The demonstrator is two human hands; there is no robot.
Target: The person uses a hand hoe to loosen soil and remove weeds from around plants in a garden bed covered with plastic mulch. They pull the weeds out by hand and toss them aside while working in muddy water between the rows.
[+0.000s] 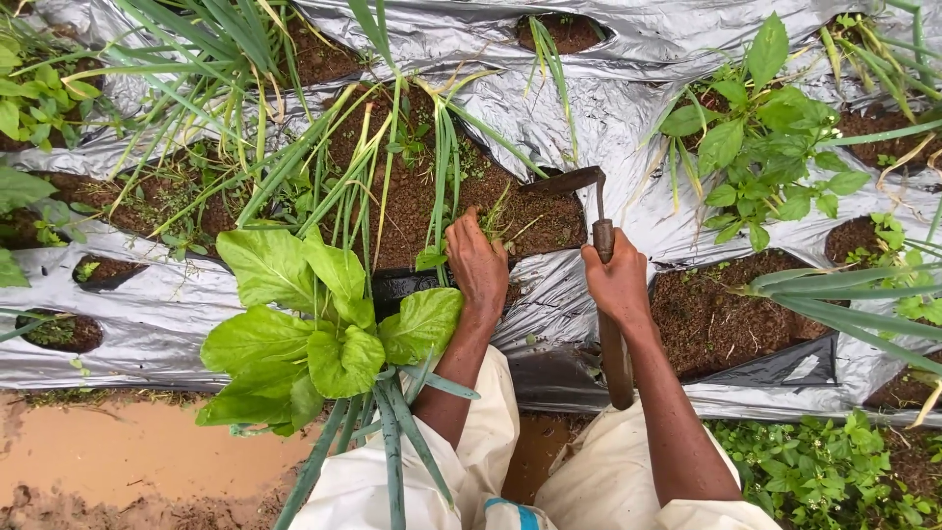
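The right hand (618, 280), just right of frame centre, is closed around the wooden handle of a small hoe (601, 236); its dark curved blade rests on the soil (530, 211) above. The left hand (478, 263), at centre, presses into a weed clump (461, 240), fingertips hidden, so its grip cannot be told. Silver plastic mulch (608, 118) surrounds the soil opening, where thin green onion shoots (442, 167) grow.

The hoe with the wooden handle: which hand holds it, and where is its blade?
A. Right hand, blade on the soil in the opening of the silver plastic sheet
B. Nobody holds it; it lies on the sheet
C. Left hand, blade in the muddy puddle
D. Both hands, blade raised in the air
A: the right hand grips the hoe, its blade resting on the soil within the plastic sheet; the left hand is down among the weeds.
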